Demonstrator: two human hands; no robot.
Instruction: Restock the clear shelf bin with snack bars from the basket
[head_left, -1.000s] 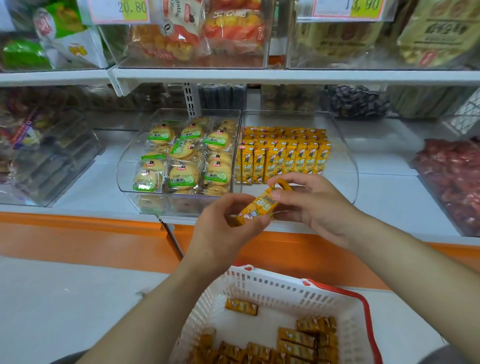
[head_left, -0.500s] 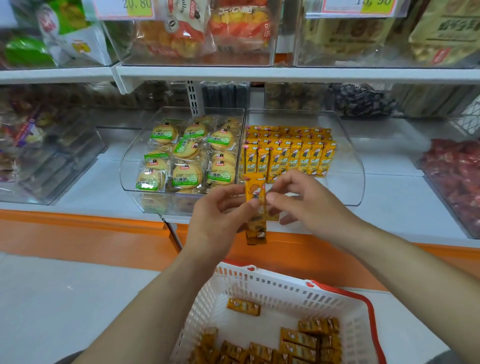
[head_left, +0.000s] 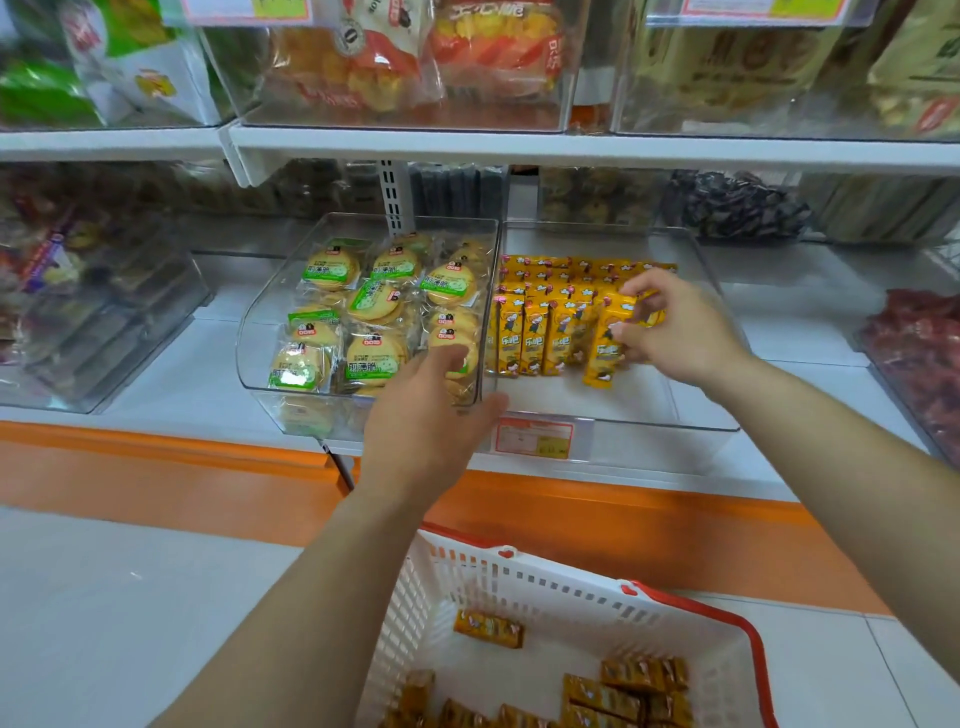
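My right hand (head_left: 675, 332) is inside the clear shelf bin (head_left: 696, 415), pinching the top of a yellow snack bar (head_left: 605, 348) held upright at the right end of the front row of yellow bars (head_left: 535, 338). More rows of bars fill the bin's back. My left hand (head_left: 431, 410) hovers with fingers apart at the front wall between the two bins, holding nothing. Below, a white basket with a red rim (head_left: 519, 577) holds several loose snack bars (head_left: 623, 691).
Left of the bar bin stands a clear bin of round biscuit packs (head_left: 363, 312). An upper shelf (head_left: 519, 148) overhangs both bins. A bin of red packets (head_left: 924, 364) sits at the right, an orange price tag (head_left: 535, 439) on the shelf edge, and an orange ledge (head_left: 156, 467) below.
The bar was held by both hands in front of the shelf. My right hand has carried it forward into the bin, and my left hand has let go and stayed at the bin front.
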